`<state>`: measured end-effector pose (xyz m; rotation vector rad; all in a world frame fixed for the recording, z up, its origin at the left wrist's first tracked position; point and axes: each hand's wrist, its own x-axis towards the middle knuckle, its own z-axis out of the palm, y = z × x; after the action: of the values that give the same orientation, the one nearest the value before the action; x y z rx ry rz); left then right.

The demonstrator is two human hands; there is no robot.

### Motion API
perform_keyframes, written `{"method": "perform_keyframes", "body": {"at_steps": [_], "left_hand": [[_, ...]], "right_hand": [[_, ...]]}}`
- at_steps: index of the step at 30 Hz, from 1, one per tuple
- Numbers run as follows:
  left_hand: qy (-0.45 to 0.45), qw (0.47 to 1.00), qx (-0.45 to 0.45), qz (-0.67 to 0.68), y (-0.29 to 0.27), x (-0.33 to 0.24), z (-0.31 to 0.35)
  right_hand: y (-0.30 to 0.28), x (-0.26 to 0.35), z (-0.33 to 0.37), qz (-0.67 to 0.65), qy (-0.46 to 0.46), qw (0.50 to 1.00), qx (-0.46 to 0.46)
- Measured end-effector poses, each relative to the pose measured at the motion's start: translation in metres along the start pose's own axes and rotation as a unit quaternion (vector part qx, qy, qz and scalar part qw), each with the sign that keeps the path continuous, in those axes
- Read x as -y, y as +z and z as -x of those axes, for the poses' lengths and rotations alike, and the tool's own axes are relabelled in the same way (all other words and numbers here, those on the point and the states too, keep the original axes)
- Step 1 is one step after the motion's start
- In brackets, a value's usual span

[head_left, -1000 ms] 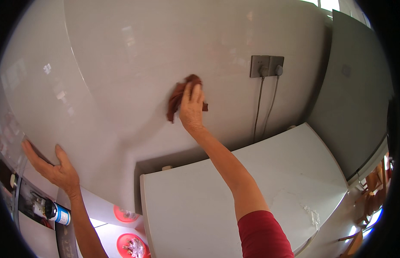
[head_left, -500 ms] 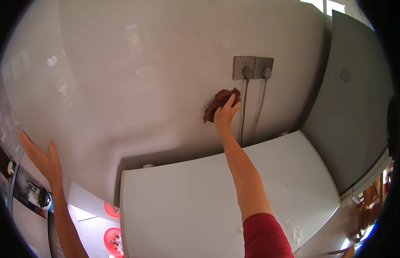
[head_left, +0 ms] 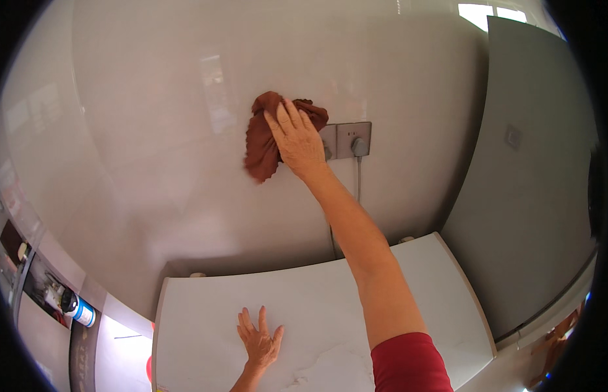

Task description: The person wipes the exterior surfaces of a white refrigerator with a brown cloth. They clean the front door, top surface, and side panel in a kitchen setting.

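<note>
My right hand (head_left: 298,142) presses a crumpled brown cloth (head_left: 261,140) against the glossy pale wall (head_left: 160,150), its fingers spread over the fabric. Just beside the cloth is a pair of grey wall sockets (head_left: 348,132); my hand and the cloth partly cover the left one. A grey plug (head_left: 359,146) sits in the right socket, with its cord hanging down. Lower down, my left hand (head_left: 258,340) is over the white top of a box-shaped unit (head_left: 212,304). Its fingers are apart and nothing is in it.
A tall grey panel (head_left: 526,170) stands along the right side. At the lower left, a blue-and-white can (head_left: 84,315) lies near some clutter. Behind the white unit, a cord (head_left: 332,242) drops into the gap by the wall. Peeling marks (head_left: 336,367) show on the unit's top.
My right hand has moved the cloth up and left, from below the sockets to beside them. My left hand has left the wall at the far left and come over the white top.
</note>
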<state>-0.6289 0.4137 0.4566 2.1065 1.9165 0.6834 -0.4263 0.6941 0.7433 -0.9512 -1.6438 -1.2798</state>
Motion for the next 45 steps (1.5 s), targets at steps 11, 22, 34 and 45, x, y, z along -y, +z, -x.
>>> {"method": "perform_keyframes", "body": {"at_steps": [11, 22, 34, 45], "left_hand": [[-0.061, 0.993, 0.043, -0.093, 0.002, -0.018, 0.008], [-0.053, 0.994, -0.018, -0.090, 0.009, -0.025, 0.007], [-0.037, 0.993, -0.042, -0.105, 0.014, -0.018, 0.006], [-0.020, 0.995, -0.049, -0.085, 0.012, -0.032, 0.004]], "right_hand": [[-0.030, -0.135, 0.066, 0.027, 0.298, 0.944, 0.135], [-0.017, -0.084, 0.021, -0.011, 0.162, 0.986, 0.042], [-0.033, -0.234, 0.122, 0.045, 0.382, 0.914, 0.128], [0.004, -0.180, 0.075, 0.053, 0.243, 0.968, -0.041]]}}
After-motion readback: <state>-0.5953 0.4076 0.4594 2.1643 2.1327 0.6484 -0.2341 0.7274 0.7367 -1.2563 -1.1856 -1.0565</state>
